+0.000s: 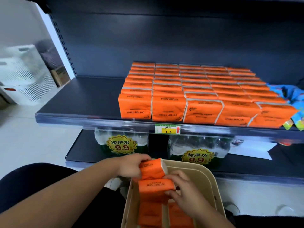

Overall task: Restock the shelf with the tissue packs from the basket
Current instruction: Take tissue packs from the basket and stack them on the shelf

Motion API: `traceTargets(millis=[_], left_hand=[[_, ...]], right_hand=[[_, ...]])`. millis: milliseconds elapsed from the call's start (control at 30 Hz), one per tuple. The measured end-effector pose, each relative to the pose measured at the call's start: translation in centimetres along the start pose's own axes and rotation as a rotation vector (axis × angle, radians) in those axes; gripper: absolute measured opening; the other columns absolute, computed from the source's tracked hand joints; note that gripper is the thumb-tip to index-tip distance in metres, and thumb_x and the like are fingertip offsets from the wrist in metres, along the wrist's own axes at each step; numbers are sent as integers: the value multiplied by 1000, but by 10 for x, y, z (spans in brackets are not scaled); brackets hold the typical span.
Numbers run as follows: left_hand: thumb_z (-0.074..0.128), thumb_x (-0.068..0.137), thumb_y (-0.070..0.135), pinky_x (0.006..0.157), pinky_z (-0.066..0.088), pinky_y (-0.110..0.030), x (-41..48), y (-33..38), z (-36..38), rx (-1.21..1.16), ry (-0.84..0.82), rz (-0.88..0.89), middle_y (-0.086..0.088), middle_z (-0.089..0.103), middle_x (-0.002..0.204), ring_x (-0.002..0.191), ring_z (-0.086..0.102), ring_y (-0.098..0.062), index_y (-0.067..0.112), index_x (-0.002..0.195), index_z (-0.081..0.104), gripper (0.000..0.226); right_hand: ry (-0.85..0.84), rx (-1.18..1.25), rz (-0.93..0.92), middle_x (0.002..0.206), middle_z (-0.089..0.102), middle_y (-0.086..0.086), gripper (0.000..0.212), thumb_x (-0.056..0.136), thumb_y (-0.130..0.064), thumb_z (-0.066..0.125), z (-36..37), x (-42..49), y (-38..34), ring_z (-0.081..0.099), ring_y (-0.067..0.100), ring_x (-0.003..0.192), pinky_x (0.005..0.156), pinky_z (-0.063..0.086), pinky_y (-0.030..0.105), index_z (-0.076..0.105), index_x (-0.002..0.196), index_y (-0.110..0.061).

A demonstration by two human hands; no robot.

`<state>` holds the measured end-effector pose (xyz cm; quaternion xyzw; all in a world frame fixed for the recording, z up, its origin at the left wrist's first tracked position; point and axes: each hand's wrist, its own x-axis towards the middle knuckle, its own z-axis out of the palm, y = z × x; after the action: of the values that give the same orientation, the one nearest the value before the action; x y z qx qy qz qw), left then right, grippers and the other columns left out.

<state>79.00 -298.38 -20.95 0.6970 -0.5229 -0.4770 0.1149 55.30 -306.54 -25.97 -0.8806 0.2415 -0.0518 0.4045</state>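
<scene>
1. Low in the centre of the frame, grips an upper tissue pack [153, 170] with the left hand [131, 165], fingers curled over the pack's left end, at the far left rim of the basket [205, 176].
2. Just below that, pinches a second tissue pack [156, 185] at its right end with the right hand [182, 190], thumb and fingers closed round it, the two packs touching, one over the other.
3. Lower still, inside the beige basket, holds more orange packs [149, 213] lying in two rows, partly hidden by the right forearm.
4. Across the middle right of the frame, bears on the dark shelf [79, 99] a block of stocked packs [189, 89], five columns wide, pressed tight together from the front lip towards the back panel, with bare shelf board to their left; reads "COTTON TISSUE" upside down on the front faces.
5. On the shelf's front lip, below the second column, carries a green and yellow price tag [167, 129] with a red arrow pointing up.
6. At the right edge of the frame, shows blue and yellow packets [292, 96] just beside the last column; too blurred to tell what they are.
7. Under the shelf, on the lower shelf [79, 150], stands two wrapped bundles of water bottles [121, 143], each with a yellow "9.9" sticker, and a white sheet [250, 148] to their right.
8. At the upper left of the frame, shows a blurred white slatted unit [24, 74] on the pale floor.
9. At the lower left, shows dark clothing [32, 183] behind the left forearm.
</scene>
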Motion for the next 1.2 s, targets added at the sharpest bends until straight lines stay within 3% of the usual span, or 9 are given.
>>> traceTargets(millis=[100,200,400,733,833,967,1033,1133,1200], left_hand=[[77,66,6,92,55,-43,-31,7,-27,-85,29,50,-2,61,119,107,62,-19,28,122,55,64],[75,58,13,93,52,-40,-61,16,-55,-40,148,121,4,66,112,103,63,-17,27,117,58,63],[76,65,3,69,46,-23,-119,32,-107,-182,325,246,3,61,96,85,57,-8,15,103,56,45],[81,69,19,84,54,-36,-160,26,-175,-266,482,318,-6,70,108,98,68,-22,16,108,64,43],[82,62,30,86,54,-35,-164,19,-193,-263,527,307,-6,71,109,100,68,-22,16,109,67,51],[91,44,48,79,55,-25,-160,8,-211,-447,714,378,-6,72,106,94,69,-20,15,114,67,81],[93,37,54,77,55,-26,-155,-4,-217,-687,801,441,-6,71,108,95,69,-19,17,117,65,93],[91,55,45,89,54,-35,-153,-22,-219,-737,793,492,-5,67,124,114,64,-23,22,130,56,86],[84,73,23,91,53,-31,-145,-30,-220,-622,763,502,-2,64,128,119,61,-21,25,140,46,77]], right_hand=[[44,-83,-99,135,16,-35,41,87,-31,69,-23,4,-30,21,-15,129,111,23,14,47,113,-53],[9,-173,-161,143,2,-34,36,89,-36,66,-47,11,-68,10,-7,137,117,15,23,45,113,-52],[57,-272,-397,147,-2,-33,36,91,-36,64,-87,40,-141,0,-11,139,113,12,15,48,124,-35],[105,-187,-503,145,7,-29,36,87,-32,70,-98,105,-214,17,-2,137,114,19,18,53,118,-34],[141,-156,-487,135,17,-23,35,84,-30,73,-90,124,-229,23,-5,127,105,14,3,56,115,-30],[238,-16,-450,131,30,-9,36,80,-22,78,-90,159,-245,35,3,123,111,27,18,62,111,-23],[277,12,-421,128,31,-7,37,79,-21,79,-93,179,-250,37,4,122,109,24,13,62,113,-18],[323,0,-416,124,31,-6,39,77,-18,80,-96,212,-254,33,1,119,98,14,-4,64,113,-15],[321,-43,-419,123,31,-4,40,77,-17,81,-94,235,-258,33,3,118,98,15,-2,64,113,-14]])
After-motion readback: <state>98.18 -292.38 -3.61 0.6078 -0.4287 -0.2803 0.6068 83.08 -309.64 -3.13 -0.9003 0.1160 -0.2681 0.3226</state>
